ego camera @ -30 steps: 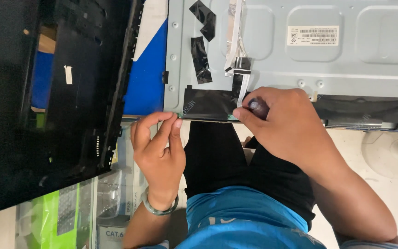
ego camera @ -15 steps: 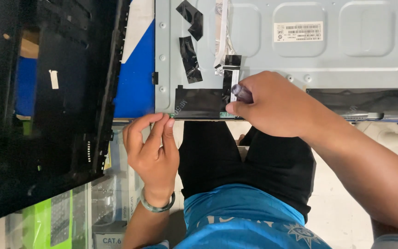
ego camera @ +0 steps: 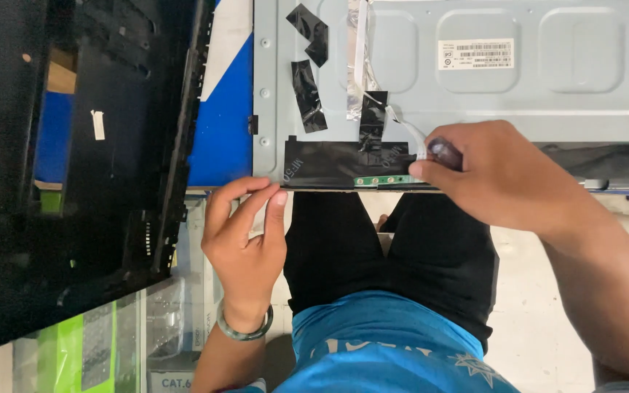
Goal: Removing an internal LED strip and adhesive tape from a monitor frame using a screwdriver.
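Note:
A grey metal back panel (ego camera: 511, 94) of a flat screen lies in front of me. Along its near edge runs a black film strip (ego camera: 336, 161), with a thin green circuit strip (ego camera: 384, 180) just below it. My right hand (ego camera: 504, 175) is closed around a dark-handled tool (ego camera: 443, 152), its fingertips at the right end of the black strip. My left hand (ego camera: 245, 244), with a bracelet on the wrist, holds nothing. Its fingertips touch the panel's near left corner. A white flat cable (ego camera: 396, 118) and black tape pieces (ego camera: 307, 94) sit on the panel.
A large black plastic cover (ego camera: 81, 175) leans at the left over a blue surface (ego camera: 223, 124). A white label (ego camera: 475, 54) is stuck on the panel. Green and clear packaging (ego camera: 74, 349) lies at the lower left. My dark trousers and blue shirt fill the bottom middle.
Both hands stay at the panel's near edge. My right hand has shifted slightly along the black strip, and the left fingers have curled a little closer to the corner.

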